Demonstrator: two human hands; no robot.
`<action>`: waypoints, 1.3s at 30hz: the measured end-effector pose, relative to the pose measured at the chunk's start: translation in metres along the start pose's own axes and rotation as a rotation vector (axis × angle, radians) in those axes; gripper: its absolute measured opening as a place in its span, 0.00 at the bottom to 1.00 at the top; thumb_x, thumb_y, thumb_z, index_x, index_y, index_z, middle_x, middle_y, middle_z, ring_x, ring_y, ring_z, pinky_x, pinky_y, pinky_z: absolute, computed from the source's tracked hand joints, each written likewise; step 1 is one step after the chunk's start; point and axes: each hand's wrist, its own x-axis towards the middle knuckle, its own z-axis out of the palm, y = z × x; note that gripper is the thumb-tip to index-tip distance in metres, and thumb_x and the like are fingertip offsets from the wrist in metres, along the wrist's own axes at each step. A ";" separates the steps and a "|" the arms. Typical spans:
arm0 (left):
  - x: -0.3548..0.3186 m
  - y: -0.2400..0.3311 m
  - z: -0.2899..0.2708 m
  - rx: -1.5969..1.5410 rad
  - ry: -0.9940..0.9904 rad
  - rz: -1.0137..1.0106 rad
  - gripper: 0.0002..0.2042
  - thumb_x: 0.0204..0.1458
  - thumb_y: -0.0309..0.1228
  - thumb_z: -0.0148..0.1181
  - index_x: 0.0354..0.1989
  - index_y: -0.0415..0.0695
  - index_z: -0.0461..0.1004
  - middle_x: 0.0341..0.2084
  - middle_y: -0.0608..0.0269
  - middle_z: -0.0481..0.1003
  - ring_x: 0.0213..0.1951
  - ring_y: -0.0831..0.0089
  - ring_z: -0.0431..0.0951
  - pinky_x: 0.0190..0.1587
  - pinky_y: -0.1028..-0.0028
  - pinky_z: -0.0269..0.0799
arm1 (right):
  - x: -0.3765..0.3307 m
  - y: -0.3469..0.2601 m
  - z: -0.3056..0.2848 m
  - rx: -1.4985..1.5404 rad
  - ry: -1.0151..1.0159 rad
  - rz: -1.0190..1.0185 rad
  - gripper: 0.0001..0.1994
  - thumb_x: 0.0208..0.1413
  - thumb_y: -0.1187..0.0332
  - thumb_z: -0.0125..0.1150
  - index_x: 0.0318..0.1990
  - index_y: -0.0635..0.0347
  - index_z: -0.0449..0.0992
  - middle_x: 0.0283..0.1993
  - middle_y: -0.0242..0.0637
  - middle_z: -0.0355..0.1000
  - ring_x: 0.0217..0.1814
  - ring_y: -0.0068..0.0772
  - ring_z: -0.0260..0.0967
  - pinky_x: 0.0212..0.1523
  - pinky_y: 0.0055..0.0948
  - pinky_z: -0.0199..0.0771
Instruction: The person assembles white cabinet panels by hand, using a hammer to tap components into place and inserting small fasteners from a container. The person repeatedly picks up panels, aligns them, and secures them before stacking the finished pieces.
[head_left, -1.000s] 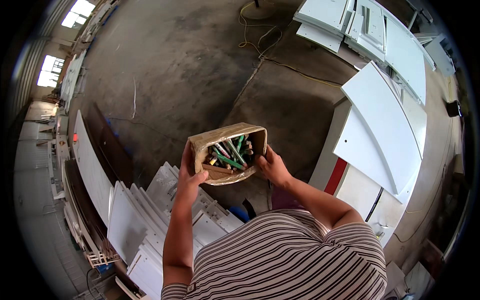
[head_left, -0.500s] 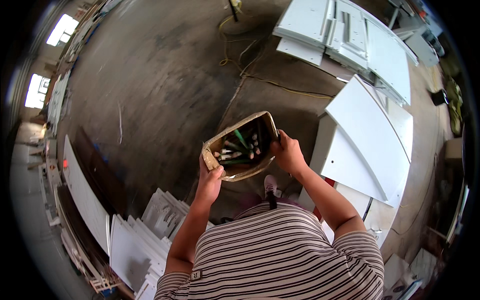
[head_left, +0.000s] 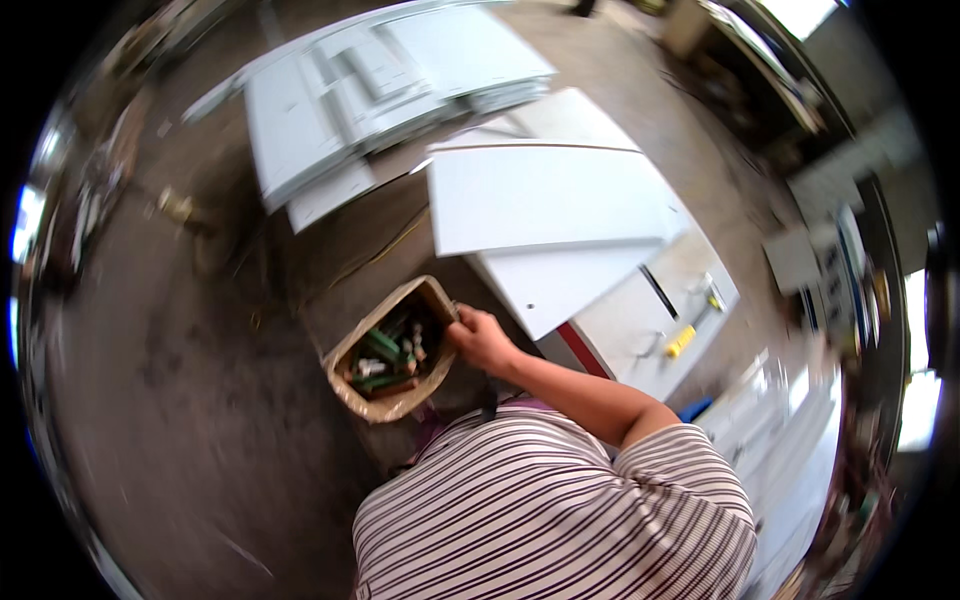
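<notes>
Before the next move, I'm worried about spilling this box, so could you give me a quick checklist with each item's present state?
1. Right hand on the cardboard box: ok, its fingers grip the right side near the rim.
2. Left hand supporting the box: cannot tell, it is out of view.
3. Box top closed: not ok, it is open.
4. Contents inside: ok, the green pieces and others lie within the walls.
5. Underside sound: cannot tell, it is hidden.
6. Yellow-handled tool away from the box: ok, it lies apart on the pale surface.
</notes>
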 end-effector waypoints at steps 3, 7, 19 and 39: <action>0.028 0.050 -0.054 0.162 -0.053 0.005 0.35 0.56 0.40 0.57 0.68 0.42 0.49 0.62 0.55 0.58 0.63 0.65 0.59 0.62 0.63 0.58 | -0.012 0.022 0.014 -0.015 0.237 -0.069 0.12 0.56 0.68 0.50 0.44 0.65 0.71 0.25 0.35 0.70 0.26 0.23 0.65 0.27 0.30 0.69; 0.070 0.136 -0.104 0.356 -0.088 0.097 0.35 0.57 0.41 0.57 0.68 0.42 0.49 0.61 0.55 0.59 0.62 0.65 0.60 0.62 0.63 0.59 | -0.057 0.001 0.028 0.113 0.382 0.053 0.12 0.55 0.67 0.51 0.43 0.65 0.71 0.24 0.40 0.70 0.28 0.27 0.66 0.31 0.33 0.70; 0.102 0.366 -0.025 0.756 -0.309 0.419 0.34 0.58 0.43 0.55 0.68 0.43 0.50 0.58 0.55 0.63 0.59 0.65 0.64 0.60 0.63 0.61 | -0.104 -0.020 0.064 0.341 0.865 -0.188 0.13 0.54 0.68 0.49 0.43 0.67 0.68 0.32 0.53 0.72 0.35 0.43 0.71 0.42 0.38 0.70; 0.094 0.491 0.001 0.661 -0.892 0.349 0.33 0.60 0.46 0.53 0.68 0.43 0.50 0.53 0.55 0.70 0.55 0.65 0.71 0.58 0.64 0.64 | -0.027 -0.081 -0.012 0.415 1.290 0.005 0.11 0.53 0.67 0.51 0.37 0.67 0.72 0.19 0.32 0.67 0.20 0.19 0.62 0.22 0.26 0.64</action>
